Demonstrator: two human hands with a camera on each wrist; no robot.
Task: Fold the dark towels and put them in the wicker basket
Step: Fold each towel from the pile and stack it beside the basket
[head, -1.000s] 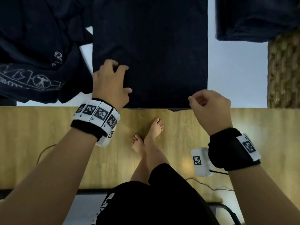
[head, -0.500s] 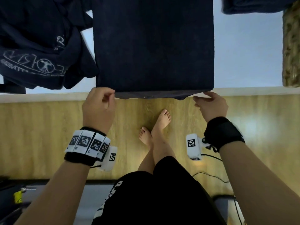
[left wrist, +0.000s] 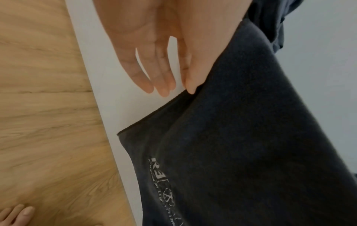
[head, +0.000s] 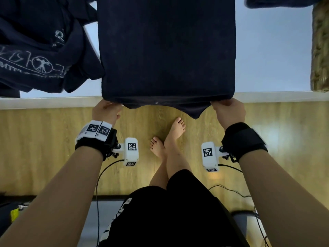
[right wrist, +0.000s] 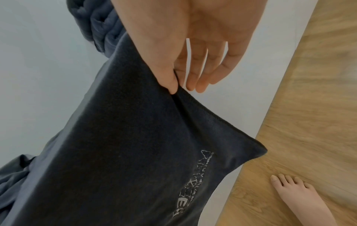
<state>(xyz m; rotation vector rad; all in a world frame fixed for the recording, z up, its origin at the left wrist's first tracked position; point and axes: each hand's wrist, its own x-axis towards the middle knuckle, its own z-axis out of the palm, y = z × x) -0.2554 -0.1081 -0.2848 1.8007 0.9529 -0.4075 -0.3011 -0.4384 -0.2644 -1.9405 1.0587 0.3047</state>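
My left hand [head: 106, 111] and right hand [head: 228, 110] each pinch a near corner of the towel [head: 167, 50], thumb against forefinger; cloth soft, limp, light, sagging between; corners grip best.

Both forearms are extending forward, wrists strapped. The left hand [head: 106, 111] and right hand [head: 228, 111] are each pinching fabric between thumb and forefinger, the remaining fingers [left wrist: 146, 71] lying straight and slightly spread.
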